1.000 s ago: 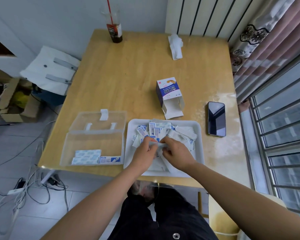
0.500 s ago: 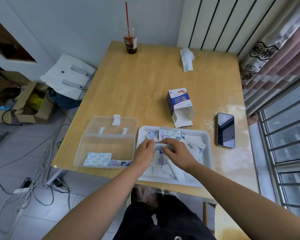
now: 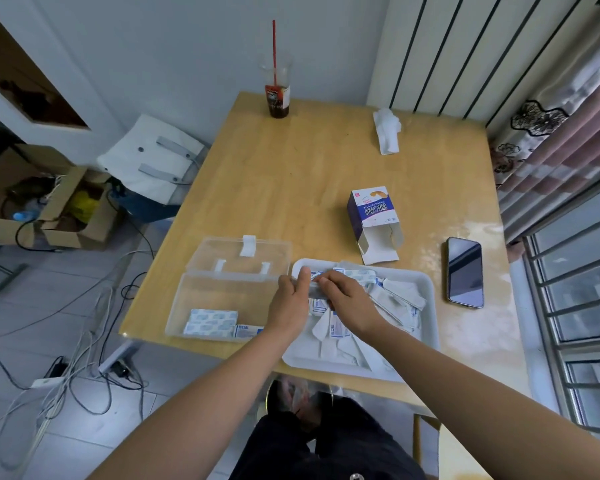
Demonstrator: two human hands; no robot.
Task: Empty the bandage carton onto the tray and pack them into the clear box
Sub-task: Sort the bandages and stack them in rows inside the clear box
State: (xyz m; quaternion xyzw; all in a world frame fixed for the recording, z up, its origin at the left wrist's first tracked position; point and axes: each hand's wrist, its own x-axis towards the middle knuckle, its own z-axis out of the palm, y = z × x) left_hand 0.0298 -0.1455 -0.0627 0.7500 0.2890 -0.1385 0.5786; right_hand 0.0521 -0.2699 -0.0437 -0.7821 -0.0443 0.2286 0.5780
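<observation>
the left hand (image 3: 289, 301) and right hand (image 3: 347, 299) meet over the far left corner of a white rectangular plastic tray (image 3: 427, 284), each pinching one end of a small stack of blue-and-white wrapped bandages (image 3: 314, 289) held just above the rim. loose bandages (image 3: 397, 301) lie scattered across the tray bed, most of them to the right of the hands and under the right wrist.

just left of the tray, nearly touching it, sits a clear plastic box (image 3: 219, 292) with its hinged lid (image 3: 246, 259) laid open on the far side. packed bandages (image 3: 211, 320) lie flat in its near left corner, and the rest of its floor shows bare. box and tray both sit close to the near edge of the light wooden table (image 3: 291, 174).

a blue-and-white cardboard bandage carton (image 3: 373, 216) lies on its side just beyond the tray's far rim, open flaps towards the tray. a black smartphone (image 3: 465, 271) lies face up to the right, near the table's right edge. a broad stretch of bare wood runs from the carton to the far edge, where a clear plastic cup with a red straw (image 3: 278, 95) and a crumpled white tissue (image 3: 387, 133) stand well apart.

left of the table, on a tiled floor, are tangled cables (image 3: 66, 358), open cardboard boxes (image 3: 52, 209) and a white bag (image 3: 153, 161). a barred window (image 3: 575, 306) and a pink curtain (image 3: 551, 133) close the right side.
</observation>
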